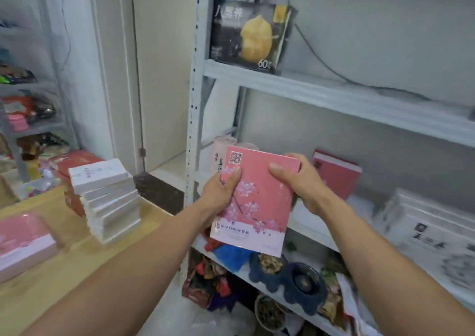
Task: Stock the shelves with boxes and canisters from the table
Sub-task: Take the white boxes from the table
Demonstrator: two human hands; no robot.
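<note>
A flat pink box (pixel 259 196) printed with blossoms is held up in front of the middle shelf (pixel 321 230) of a grey metal rack. My left hand (pixel 221 194) grips its left edge, thumb on the front. My right hand (pixel 300 181) grips its upper right corner. Behind the box, on that shelf, stand pale pink canisters (pixel 223 148), a red box (pixel 336 173) and a white box (pixel 424 222). On the wooden table (pixel 51 284) at the left lie a leaning stack of white boxes (pixel 108 202) and another pink box (pixel 23 243).
A black box with a yellow fruit picture (pixel 249 37) stands on the upper shelf (pixel 334 96), where a dark cable (pixel 321 63) trails. The bottom shelf holds dark blue trays (pixel 290 279) and packets. Red boxes (pixel 74 160) lie behind the white stack. A cluttered rack (pixel 28 104) stands far left.
</note>
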